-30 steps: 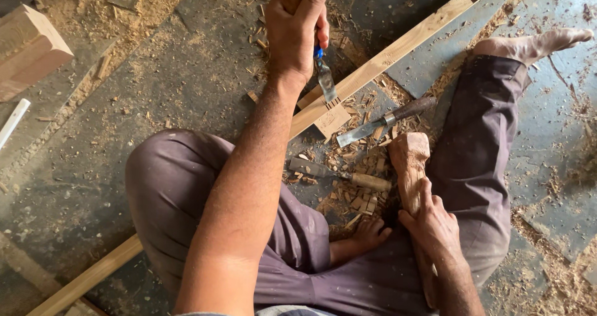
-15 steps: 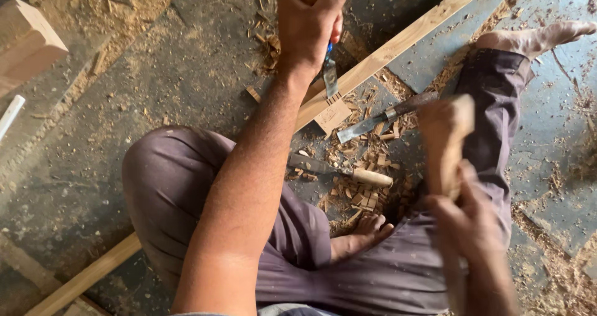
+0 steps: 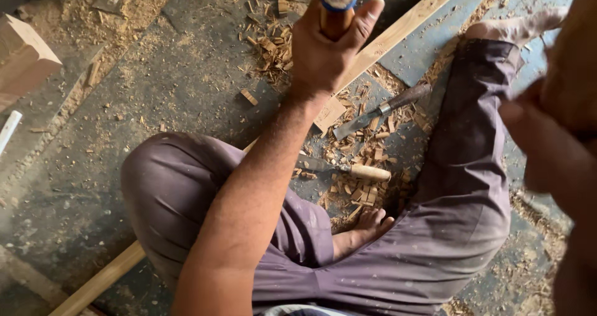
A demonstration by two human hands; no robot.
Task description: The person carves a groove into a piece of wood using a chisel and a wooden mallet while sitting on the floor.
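The left hand [image 3: 326, 52] has its fingers and thumb wrapped tight around the round wooden handle of a chisel with a blue band at its battered top [image 3: 337, 5], holding it upright over the long pale wooden strip [image 3: 398, 30] that runs slantwise across the floor; the blade end is hidden behind the hand. The right hand [image 3: 547, 148] is raised close to the camera at the right edge and so blurred that it cannot be told whether its fingers are closed or what, if anything, they hold. Just below the left hand, on the dark concrete floor [image 3: 155, 80], lie two more chisels: one with a dark handle and flat steel blade [image 3: 379, 112] near the strip, and one with a light wooden handle [image 3: 348, 169] between the person's knees. Wood chips [image 3: 360, 192] are strewn around both. The person sits cross-legged in grey-purple trousers [image 3: 454, 229], a bare foot [image 3: 364, 229] tucked inward. A pale wooden block [image 3: 22, 58] sits well apart at the left edge.
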